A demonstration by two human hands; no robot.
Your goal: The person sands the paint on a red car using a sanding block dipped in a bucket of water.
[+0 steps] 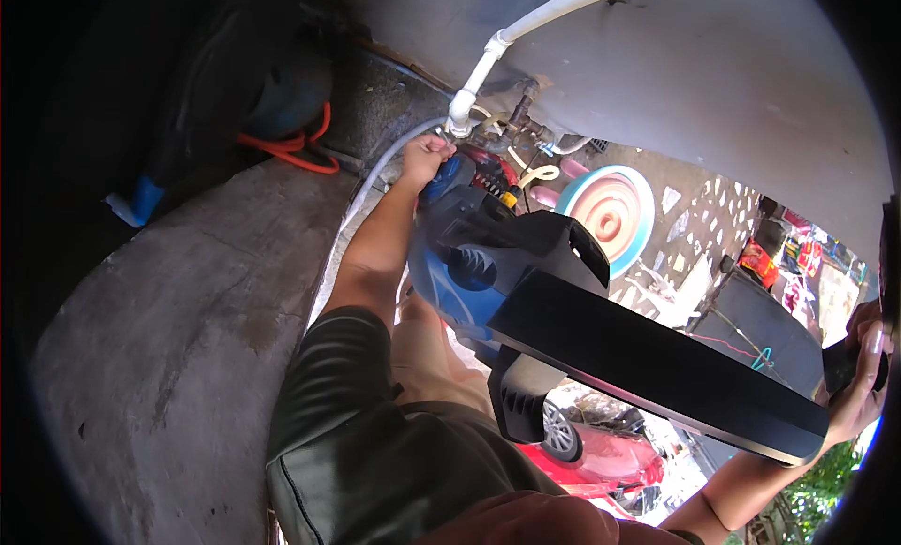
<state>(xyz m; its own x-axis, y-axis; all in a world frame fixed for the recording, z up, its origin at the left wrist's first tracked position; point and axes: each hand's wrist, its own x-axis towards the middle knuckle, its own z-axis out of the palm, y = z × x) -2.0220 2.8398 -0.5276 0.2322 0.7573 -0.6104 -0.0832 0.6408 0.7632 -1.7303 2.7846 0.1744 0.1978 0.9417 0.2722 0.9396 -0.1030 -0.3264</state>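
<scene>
My left hand [430,158] is closed at the lower end of a white pipe [476,76], beside a metal fitting. What its fingers hold is hidden. Right below that hand begins the blue body of a chainsaw [450,278], close to the camera. A long black bar cover [657,367] slopes from it to the lower right. How the saw is supported does not show. Past the cover's tip, my right hand [862,381] is at the right rim, fingers curled around a dark object [842,365] that I cannot identify.
Rusty pipework [523,118] joins the white pipe. Beyond the saw stands a round basin [608,217] with a pale blue rim. A concrete slab [188,357] fills the left. Orange cord [291,149] lies near a bucket-like shape. A red car [610,456] stands below the bar.
</scene>
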